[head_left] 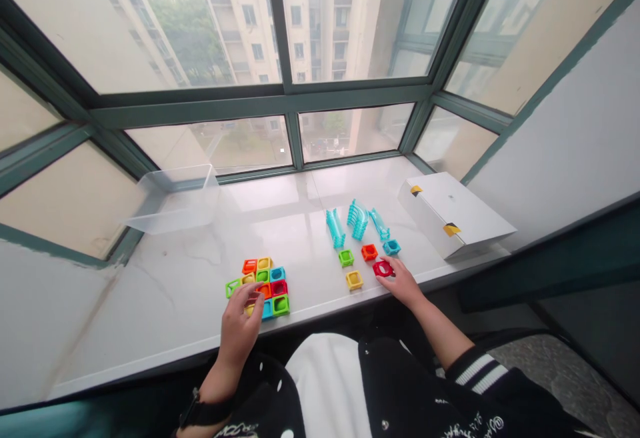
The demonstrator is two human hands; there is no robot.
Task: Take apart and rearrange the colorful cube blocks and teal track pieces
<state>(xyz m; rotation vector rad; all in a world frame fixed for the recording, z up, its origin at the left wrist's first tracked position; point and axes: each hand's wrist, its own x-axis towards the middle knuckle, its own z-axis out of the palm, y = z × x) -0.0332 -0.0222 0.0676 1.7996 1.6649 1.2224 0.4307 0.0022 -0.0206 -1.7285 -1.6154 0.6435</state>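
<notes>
My right hand (pixel 400 285) has its fingers closed on a dark red square toy block (pixel 383 269) with a round hole, at the right of the ledge. Near it lie an orange-red block (pixel 369 253), a yellow block (pixel 354 281), a green block (pixel 346 257) and a blue block (pixel 391 247). On the left, my left hand (pixel 243 315) rests over a group of coloured blocks (pixel 279 288) set side by side. Its thumb and fingers are apart and curved, partly covering the yellow and red blocks below. The group holds red, yellow, green, blue and orange pieces.
Behind the loose blocks lie three translucent turquoise track pieces (pixel 358 219), one of them curved. A white box (pixel 455 215) with yellow-black tape stands at the right. A clear plastic bin (pixel 175 201) sits at the back left. Windows border the white ledge (pixel 175 291).
</notes>
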